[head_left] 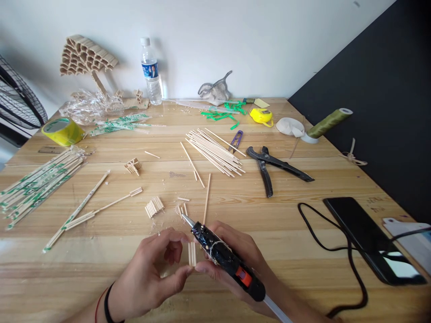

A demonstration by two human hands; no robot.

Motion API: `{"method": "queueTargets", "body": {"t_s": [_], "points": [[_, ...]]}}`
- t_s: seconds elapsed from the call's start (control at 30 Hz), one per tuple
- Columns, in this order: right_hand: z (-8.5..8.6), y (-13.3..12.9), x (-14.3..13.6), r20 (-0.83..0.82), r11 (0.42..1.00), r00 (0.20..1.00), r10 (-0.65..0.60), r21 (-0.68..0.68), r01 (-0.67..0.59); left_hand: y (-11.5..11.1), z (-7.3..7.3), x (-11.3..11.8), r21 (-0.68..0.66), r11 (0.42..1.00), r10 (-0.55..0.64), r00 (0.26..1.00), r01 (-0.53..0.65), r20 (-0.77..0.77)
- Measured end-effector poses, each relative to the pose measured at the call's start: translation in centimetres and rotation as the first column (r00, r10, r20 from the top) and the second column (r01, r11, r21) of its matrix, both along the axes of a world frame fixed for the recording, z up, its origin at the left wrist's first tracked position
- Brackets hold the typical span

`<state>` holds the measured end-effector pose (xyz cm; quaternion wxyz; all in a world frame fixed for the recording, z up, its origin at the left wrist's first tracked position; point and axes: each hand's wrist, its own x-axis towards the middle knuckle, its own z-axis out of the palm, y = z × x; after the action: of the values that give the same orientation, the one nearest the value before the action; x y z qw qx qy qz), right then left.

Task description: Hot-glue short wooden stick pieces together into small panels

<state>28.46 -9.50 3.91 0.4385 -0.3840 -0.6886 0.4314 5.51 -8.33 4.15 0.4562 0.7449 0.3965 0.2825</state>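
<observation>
Three short wooden sticks (192,254), side by side and upright, are held between my two hands near the front of the table. My left hand (158,264) pinches them from the left with thumb and finger. My right hand (235,251) has a black glue gun (224,260) lying across it, its metal nozzle pointing up and left; the right thumb touches the sticks' lower end. Just past the nozzle are a few loose short sticks (183,210). A small raft of joined short sticks (154,207) lies beyond my left hand.
Long sticks (215,152), purple snips (236,140) and black cutters (269,166) lie farther back. Wrapped sticks (40,186) and yellow tape (63,131) are left. A bottle (151,76) stands by the wall. A black phone (367,237) and a cable (353,269) are right.
</observation>
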Motion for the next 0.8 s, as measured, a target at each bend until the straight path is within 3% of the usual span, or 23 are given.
{"method": "queueTargets", "body": {"t_s": [0.3,0.8], "points": [[-0.1,-0.4,-0.3,0.006,0.998,0.999,0.033,-0.059,-0.033,-0.6,0.0,0.2,0.0,1.0,0.012,1.0,-0.012,-0.02],[0.6,-0.1,0.0,0.045,0.998,0.998,-0.034,-0.057,0.036,-0.1,-0.3,-0.1,0.033,0.998,0.051,0.999,-0.051,0.012]]}}
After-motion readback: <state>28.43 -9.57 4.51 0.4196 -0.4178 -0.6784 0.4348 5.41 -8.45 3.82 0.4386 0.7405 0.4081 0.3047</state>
